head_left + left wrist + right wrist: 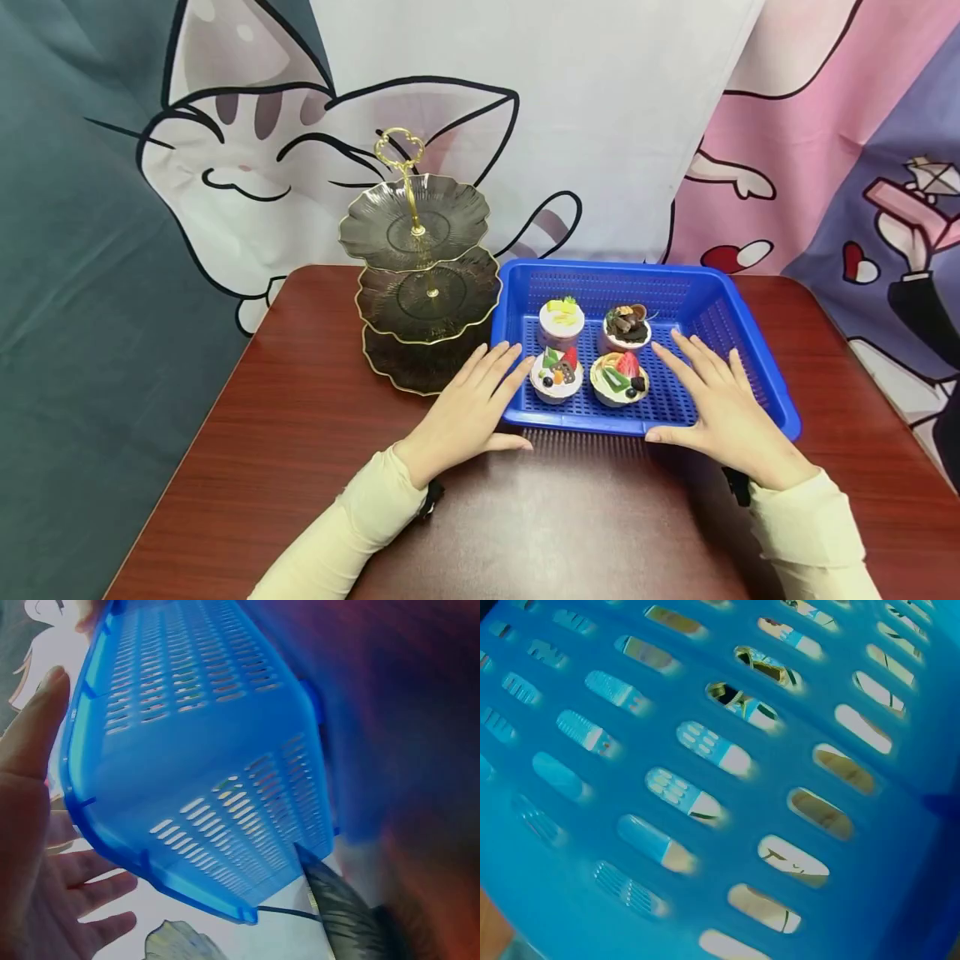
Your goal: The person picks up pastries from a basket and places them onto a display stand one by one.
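Nearest, a reddish-brown wooden table (592, 525) was shown, with two cream sleeves (375, 504) reaching in over it from the lower left and lower right. Beyond the cuffs, the left hand (465, 412) and the right hand (716, 417) were held palm down, fingers spread wide and thumbs turned inward; nothing was gripped by either. Whether the rim was touched by any fingertip could not be told.

Between and just beyond the hands, a blue perforated plastic basket (607, 286) was set flat on the table, its mouth facing up and its long axis laid from side to side. Judging by its thin, slotted walls, it would be found light and fairly stiff, a little slick; it would best be held under the rim at the two short ends and kept level.

Inside, four cupcakes were stood upright in two rows, toppings up, grouped toward the left. In the near row were placed a strawberry-and-cookie cupcake (557, 377) and a kiwi-and-strawberry cupcake (619, 380); behind them, a yellow-fruit cupcake (561, 323) and a chocolate cupcake (627, 330). They seemed light, their decorations easily spoiled, so the cup sides would be the safer hold.

To the basket's left, a three-tier stand (457, 212) was placed, its gold handle upright. Farthest off, a cartoon-cat cloth (585, 108) was hung.
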Motion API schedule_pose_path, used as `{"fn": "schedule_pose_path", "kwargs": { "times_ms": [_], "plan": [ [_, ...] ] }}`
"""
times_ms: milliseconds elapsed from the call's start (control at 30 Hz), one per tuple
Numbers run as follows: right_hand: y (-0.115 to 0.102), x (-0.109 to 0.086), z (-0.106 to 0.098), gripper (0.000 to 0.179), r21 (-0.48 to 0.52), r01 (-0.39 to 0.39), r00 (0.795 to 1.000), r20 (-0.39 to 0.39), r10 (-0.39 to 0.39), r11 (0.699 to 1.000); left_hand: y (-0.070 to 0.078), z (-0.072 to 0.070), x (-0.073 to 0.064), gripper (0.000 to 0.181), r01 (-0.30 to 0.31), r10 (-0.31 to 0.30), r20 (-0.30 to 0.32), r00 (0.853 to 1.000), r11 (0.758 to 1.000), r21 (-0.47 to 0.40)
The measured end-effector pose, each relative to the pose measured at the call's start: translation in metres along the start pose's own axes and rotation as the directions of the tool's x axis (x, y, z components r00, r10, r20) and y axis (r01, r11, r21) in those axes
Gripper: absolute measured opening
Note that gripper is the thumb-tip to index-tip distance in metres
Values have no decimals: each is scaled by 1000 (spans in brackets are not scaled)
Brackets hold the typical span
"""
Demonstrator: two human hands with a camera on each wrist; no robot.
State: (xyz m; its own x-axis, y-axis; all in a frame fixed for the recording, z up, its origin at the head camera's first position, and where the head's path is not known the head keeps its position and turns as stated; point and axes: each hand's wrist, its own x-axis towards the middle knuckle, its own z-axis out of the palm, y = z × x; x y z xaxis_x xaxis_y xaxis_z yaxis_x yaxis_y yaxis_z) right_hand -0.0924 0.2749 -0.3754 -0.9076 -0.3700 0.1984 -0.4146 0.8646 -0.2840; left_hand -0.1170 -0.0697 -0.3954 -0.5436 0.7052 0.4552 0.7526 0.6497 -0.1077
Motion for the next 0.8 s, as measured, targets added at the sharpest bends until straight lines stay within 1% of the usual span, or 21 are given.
{"fn": "schedule_pose_path", "kwargs": {
  "times_ms": [133,233,367,500,567,633,800],
  "plan": [
    [-2,1,-4,108,-7,-2,1000,0,2,1000,-3,4,0,92,-27,26,-105,994,1000,-7],
    [-4,2,-8,107,-8,-7,1000,5,8,1000,-6,8,-1,86,-37,35,-159,987,999,-10],
    [-7,2,-14,107,-15,-13,1000,-11,13,1000,-7,11,-4,77,-20,13,-187,982,999,-33],
    [-11,2,-23,107,-12,-13,999,-30,13,1000,-5,14,-5,72,26,-38,-203,978,998,-65],
    [-13,2,-28,107,-6,-2,999,-41,2,1000,-4,15,-6,70,36,-51,-214,975,997,-75],
    [-15,2,-33,107,-3,14,998,-57,-14,1000,-3,16,-7,68,23,-40,-231,972,997,-76],
    [-17,3,-44,109,7,67,995,-80,-67,998,1,16,-9,56,-41,27,-242,970,998,-55]
  ]
}}
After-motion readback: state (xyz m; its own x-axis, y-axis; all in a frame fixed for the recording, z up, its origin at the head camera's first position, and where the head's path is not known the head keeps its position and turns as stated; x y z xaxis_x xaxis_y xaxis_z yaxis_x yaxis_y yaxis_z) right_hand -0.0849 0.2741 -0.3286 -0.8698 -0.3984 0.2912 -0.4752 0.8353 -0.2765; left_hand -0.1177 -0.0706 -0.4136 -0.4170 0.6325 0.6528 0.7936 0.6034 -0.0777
